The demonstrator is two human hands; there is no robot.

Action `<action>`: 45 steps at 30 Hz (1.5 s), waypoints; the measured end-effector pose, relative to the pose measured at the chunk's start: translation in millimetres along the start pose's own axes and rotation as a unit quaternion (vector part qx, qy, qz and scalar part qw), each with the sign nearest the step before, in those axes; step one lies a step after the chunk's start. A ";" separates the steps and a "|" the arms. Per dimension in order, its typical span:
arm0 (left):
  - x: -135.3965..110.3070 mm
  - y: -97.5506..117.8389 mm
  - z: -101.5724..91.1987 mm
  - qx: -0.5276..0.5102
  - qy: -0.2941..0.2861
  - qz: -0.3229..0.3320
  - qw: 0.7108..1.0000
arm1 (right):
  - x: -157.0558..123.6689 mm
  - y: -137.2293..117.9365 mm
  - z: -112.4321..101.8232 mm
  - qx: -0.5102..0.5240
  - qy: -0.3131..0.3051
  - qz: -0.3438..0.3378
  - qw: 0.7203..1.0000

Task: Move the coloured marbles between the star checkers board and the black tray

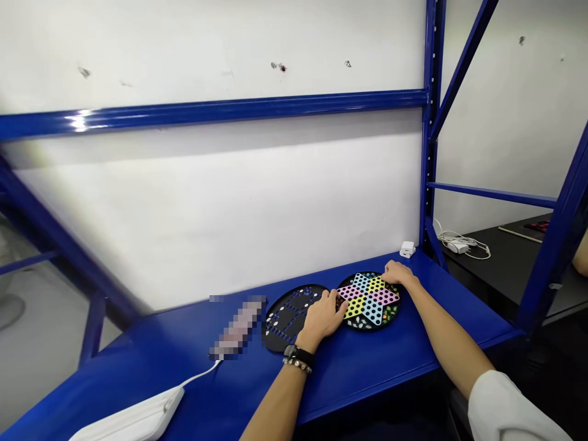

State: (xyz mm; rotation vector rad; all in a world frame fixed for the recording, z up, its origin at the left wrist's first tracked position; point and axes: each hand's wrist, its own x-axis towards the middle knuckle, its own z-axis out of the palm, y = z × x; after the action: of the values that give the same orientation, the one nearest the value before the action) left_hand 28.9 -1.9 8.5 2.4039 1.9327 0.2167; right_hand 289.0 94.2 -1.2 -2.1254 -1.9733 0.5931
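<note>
Left hand [321, 318] curled between the boards, over perforated round black plastic board [287, 321], right hand [397, 274] on rim of star-patterned round board [370, 301], boards just beside each other on blue steel shelf [362, 383], grip of either hand cannot be told

Under the right hand's fingertips [388, 267], the round coloured game board [370, 299] looked like smooth, slightly glossy plastic, and the black game board [285, 320] just beside the left hand's fingers [339, 304] looked matt plastic. Beneath the fingers of both hands, the blue shelf [376, 373] looked like glossy painted steel, and behind the right hand's fingertips the white sleeve [509, 410] was soft cloth.
</note>
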 end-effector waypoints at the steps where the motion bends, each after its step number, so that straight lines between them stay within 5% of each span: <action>1: 1.0 1.2 1.0 0.009 0.001 -0.002 1.000 | 0.8 0.7 0.7 0.002 0.002 -0.001 1.000; 14: 4.2 6.5 4.5 0.083 -0.032 0.030 0.996 | 5.2 2.9 4.9 0.010 0.013 -0.010 1.000; 32: 6.5 -2.5 -1.2 -0.030 -0.008 -0.002 1.000 | 9.2 5.1 7.6 0.024 0.009 -0.011 1.000; 40: 11.9 -31.9 -11.0 -0.056 0.040 -0.091 0.993 | 7.9 3.6 6.9 0.024 0.010 -0.012 1.000; 45: 10.5 -47.9 -10.6 -0.043 0.005 -0.115 0.992 | 7.5 3.1 6.9 0.026 0.012 -0.011 1.000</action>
State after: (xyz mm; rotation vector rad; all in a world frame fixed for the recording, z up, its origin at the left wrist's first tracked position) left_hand -16.8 18.2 13.8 2.1107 2.1352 0.2942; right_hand 289.3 100.3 -9.8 -2.0687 -1.9427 0.6051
